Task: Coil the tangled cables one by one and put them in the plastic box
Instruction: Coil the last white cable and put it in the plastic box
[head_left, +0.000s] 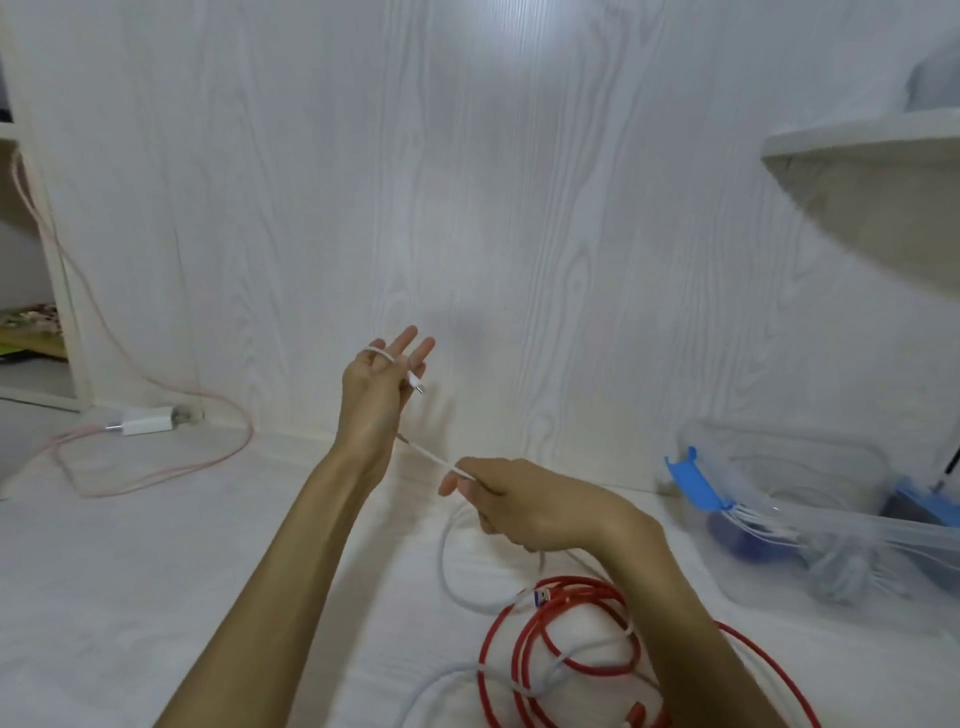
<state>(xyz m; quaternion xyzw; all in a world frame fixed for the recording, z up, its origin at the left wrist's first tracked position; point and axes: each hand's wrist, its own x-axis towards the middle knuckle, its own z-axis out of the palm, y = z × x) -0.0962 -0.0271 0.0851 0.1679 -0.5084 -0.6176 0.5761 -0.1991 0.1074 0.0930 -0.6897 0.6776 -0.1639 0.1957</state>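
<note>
- Against the white wood-grain wall (467, 208), on the pale floor, the work area holds a loose heap of cables below the forearms.
- At right, the clear plastic box (810, 519) with blue clips stands open; at least one pale coiled cable lies inside. Other contents are too blurred to identify.
- Red cable (524, 649): lies in loops on the floor, crossed with the slack of the white cable (447, 566).
- Left hand (376, 387): raised, fingers mostly extended; the white cable passes over one finger and its plug end is pinched near the fingertips.
- Right hand (524, 506): fingers curled, pinching the same white cable a short way down, the span between the hands taut.
- Risk (judgement): winding may drag the red loops upward, because the two cables are still crossed near the floor.
- Risk (judgement): the loop may slip off the extended finger if tension drops.
</note>
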